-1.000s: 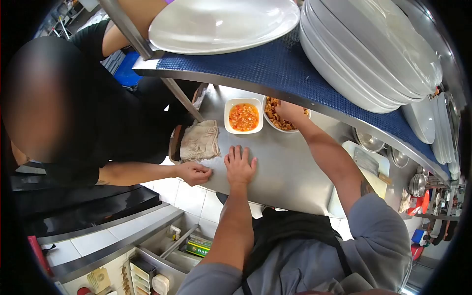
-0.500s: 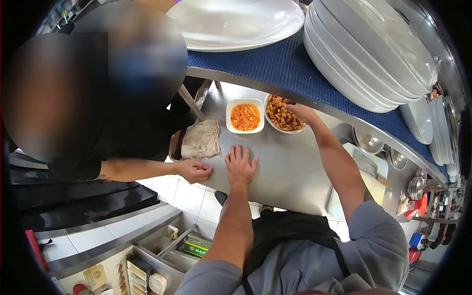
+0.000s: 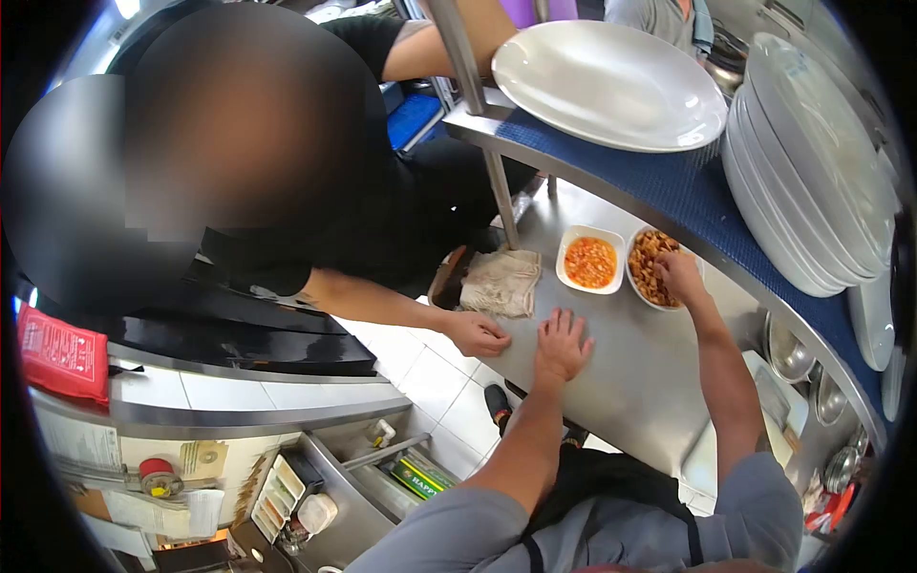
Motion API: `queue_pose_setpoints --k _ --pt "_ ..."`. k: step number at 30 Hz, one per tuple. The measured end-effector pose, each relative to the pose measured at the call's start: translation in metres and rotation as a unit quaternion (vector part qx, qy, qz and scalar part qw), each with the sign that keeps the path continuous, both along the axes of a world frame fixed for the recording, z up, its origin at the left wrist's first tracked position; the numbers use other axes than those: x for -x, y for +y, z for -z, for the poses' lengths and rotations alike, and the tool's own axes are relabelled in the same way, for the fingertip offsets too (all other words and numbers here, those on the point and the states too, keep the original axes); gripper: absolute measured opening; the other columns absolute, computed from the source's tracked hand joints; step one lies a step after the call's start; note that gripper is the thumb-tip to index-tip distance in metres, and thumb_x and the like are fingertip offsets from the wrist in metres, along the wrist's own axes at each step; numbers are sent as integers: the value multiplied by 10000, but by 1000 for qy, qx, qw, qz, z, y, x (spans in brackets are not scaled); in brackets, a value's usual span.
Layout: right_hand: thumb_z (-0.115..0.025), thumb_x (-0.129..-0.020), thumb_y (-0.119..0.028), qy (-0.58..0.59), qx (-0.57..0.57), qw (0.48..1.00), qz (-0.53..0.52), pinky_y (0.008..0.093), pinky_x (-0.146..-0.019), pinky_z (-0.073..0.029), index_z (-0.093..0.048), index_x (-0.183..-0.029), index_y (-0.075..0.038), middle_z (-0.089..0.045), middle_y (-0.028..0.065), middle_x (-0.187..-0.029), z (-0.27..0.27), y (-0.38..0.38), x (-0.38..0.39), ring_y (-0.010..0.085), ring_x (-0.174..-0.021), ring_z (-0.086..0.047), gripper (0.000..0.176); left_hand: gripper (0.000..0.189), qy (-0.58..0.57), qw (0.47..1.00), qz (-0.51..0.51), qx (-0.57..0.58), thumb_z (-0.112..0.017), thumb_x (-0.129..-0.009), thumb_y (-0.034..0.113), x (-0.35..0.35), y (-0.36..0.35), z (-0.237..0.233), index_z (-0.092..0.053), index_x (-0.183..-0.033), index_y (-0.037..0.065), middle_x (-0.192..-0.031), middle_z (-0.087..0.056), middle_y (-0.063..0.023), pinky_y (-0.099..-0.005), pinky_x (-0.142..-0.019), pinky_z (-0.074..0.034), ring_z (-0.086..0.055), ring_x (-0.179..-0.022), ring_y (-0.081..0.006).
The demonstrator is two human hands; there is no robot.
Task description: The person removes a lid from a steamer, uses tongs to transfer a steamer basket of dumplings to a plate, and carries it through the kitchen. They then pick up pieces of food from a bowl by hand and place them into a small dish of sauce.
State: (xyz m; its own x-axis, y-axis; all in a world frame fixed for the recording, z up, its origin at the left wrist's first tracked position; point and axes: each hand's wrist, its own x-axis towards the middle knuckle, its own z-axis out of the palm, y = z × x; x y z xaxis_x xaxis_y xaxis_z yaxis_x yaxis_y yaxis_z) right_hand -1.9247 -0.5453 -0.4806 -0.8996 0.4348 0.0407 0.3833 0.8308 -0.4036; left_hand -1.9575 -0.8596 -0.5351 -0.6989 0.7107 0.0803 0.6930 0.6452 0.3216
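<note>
My left hand (image 3: pixel 564 348) rests flat on the steel table (image 3: pixel 611 372) with its fingers spread. My right hand (image 3: pixel 680 278) is at a white bowl (image 3: pixel 634 287), its fingers bent down onto the small golden-brown fried pieces (image 3: pixel 650 260) that fill it. Those fingertips look closed together, but anything between them is hidden. Just left of that bowl stands a squarish white bowl (image 3: pixel 564 258) of orange-red sauce (image 3: pixel 589 263) with chopped bits in it. A folded beige cloth (image 3: pixel 501 284) lies beyond my left hand, by the table's edge.
A co-worker's hand (image 3: pixel 478 334) is curled at the table edge, left of mine. Above the bowls runs a steel shelf with a blue mat (image 3: pixel 611 153), an oval white plate (image 3: pixel 611 86) and stacked plates (image 3: pixel 798 181). A cutting board (image 3: pixel 718 430) with a cleaver (image 3: pixel 770 399) lies right.
My view has swung left, so the bowls and table appear farther right. My right hand has shifted from the bowl's far side over the pieces. My left hand stays flat.
</note>
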Motion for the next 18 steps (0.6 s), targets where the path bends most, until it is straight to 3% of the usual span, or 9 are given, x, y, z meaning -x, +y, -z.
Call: queue_pose_setpoints --k 8,14,18 --pt "-567 -817 -56 -118 -71 989 -50 473 -791 -517 -680 -877 -20 -678 208 -858 -11 4 2 381 -861 -659 132 514 3 1000 -9 9 -573 -911 450 -2 0 -2 -526 -1328 152 -1401 -451 -109 -493 -1093 -287 -321 -1385 -294" --pt "-580 -859 -140 -49 -139 981 -123 483 -778 -507 -625 -767 -21 -652 197 -806 3 16 1 364 -845 -643 158 517 -4 1000 -8 4 -585 -903 448 -2 -1 -4 -526 -1324 154 -1411 -439 -108 -489 -1101 -276 -323 -1381 -292" --pt "-589 -871 -183 -28 -97 990 -95 476 -774 -506 -615 -762 -18 -649 191 -805 3 15 3 367 -842 -634 199 518 -7 1000 -10 5 -593 -898 442 -4 -1 -8 -530 -1323 152 -1407 -443 -112 -492 -1100 -276 -331 -1376 -294"
